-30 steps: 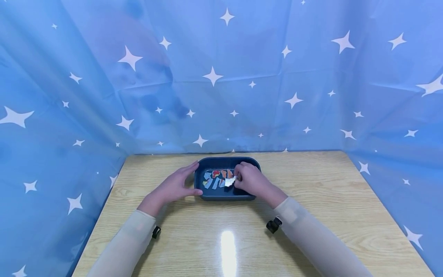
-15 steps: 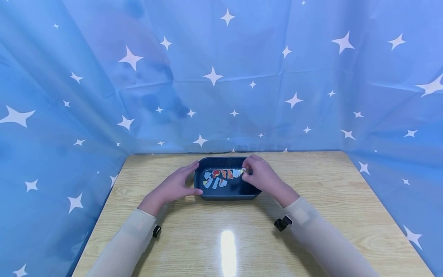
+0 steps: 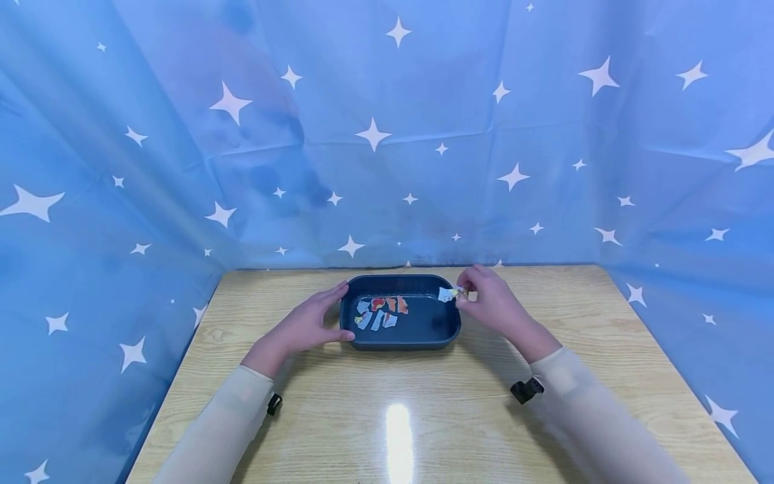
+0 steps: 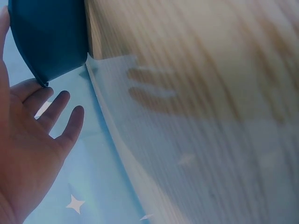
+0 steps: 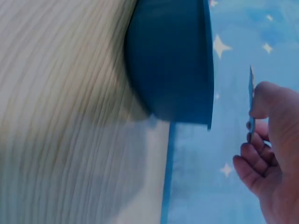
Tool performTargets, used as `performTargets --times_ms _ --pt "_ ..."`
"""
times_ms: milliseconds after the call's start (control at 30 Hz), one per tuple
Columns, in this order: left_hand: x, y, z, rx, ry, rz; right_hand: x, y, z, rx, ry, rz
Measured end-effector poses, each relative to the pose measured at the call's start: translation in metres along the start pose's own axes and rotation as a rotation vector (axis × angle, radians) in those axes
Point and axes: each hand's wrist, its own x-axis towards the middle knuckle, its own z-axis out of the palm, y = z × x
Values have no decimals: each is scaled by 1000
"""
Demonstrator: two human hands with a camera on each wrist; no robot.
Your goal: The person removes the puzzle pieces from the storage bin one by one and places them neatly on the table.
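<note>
A dark blue oblong tray stands near the back of the table. My left hand spans its left end, thumb by the front corner and fingers by the back one. Seen in the left wrist view, the fingertips touch the tray's rim and the fingers are loosely extended. My right hand pinches a small flat piece, pale blue with some yellow, over the tray's right end. In the right wrist view that piece shows edge-on as a thin sheet. Several similar printed pieces, including a red one, lie in the tray's left half.
The wood-grain table carries the tray, with a bright light reflection in front of it. A blue curtain with white stars hangs right behind the table and along both sides.
My right hand has moved right with the pinched piece, from mid-tray to over the right end. My left hand and the other pieces stay in place.
</note>
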Motion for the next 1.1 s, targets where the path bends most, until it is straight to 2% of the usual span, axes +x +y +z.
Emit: performTargets --times_ms 400,633,867,1100 --pt "-1 1 0 2 -6 -2 -15 43 -12 -47 66 54" --pt "-1 1 0 -4 -5 -4 -21 59 -1 -42 90 104" --pt "-1 3 -1 -5 -9 -8 -23 73 12 -22 58 192" --pt "-2 5 -2 -3 -8 -4 -21 79 24 -31 46 218"
